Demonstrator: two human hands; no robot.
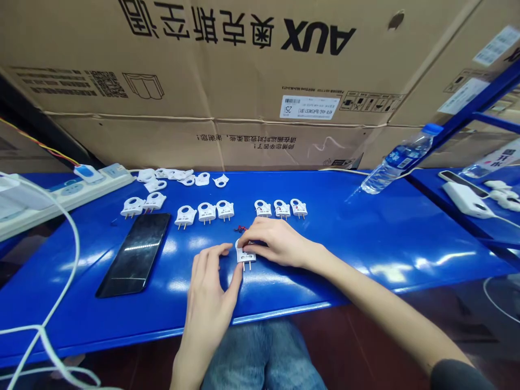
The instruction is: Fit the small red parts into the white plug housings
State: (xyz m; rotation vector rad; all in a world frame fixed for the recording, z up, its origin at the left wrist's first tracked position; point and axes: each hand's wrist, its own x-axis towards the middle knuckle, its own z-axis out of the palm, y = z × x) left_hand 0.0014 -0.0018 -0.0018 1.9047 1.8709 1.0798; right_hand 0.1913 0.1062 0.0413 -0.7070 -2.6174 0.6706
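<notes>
A small white two-pin plug [245, 255] lies on the blue table [365, 238] between my hands, pins toward me. My right hand [276, 241] is curled over its far side, fingertips pinched on it. My left hand [211, 287] rests flat beside it, fingers stretched out, thumb touching the plug's near left edge. A bit of red and dark wire [240, 228] pokes out behind the plug. Rows of similar white plugs [207, 212] stand just beyond my hands, three more [281, 208] to the right.
A black phone [136, 253] lies left of my hands. A white power strip [69, 189] and white cables [60, 303] are at the far left. Loose white plug shells [179, 176] sit at the back. A water bottle [396, 160] lies right. Cardboard boxes [244, 81] wall the rear.
</notes>
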